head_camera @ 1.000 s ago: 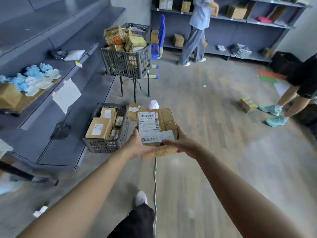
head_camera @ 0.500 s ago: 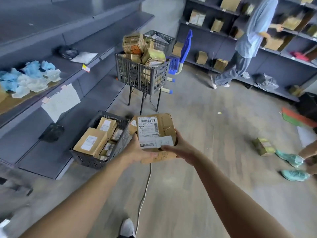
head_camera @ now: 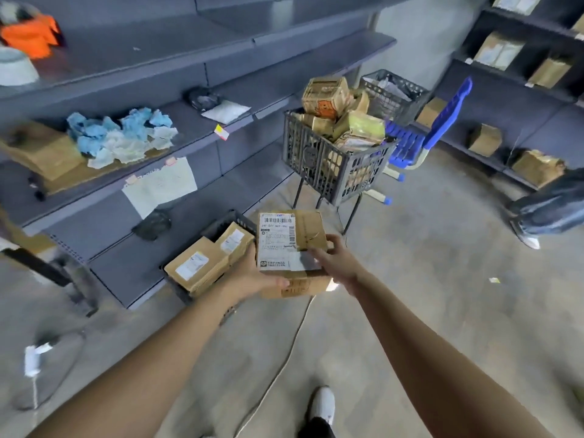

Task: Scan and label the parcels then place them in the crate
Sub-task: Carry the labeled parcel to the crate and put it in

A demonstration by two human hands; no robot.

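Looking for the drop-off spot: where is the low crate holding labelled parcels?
In the head view, the low crate sits left of centre beside the grey shelving, just left of the held parcel, nearer than the raised crate.

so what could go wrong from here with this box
The crate on the floor already has parcels up to its rim, so the box may sit high and slide off. Mostly the left hand carries it; the right hand only rests on top, so it could tip. A white cable lies near the shoe: trip risk.
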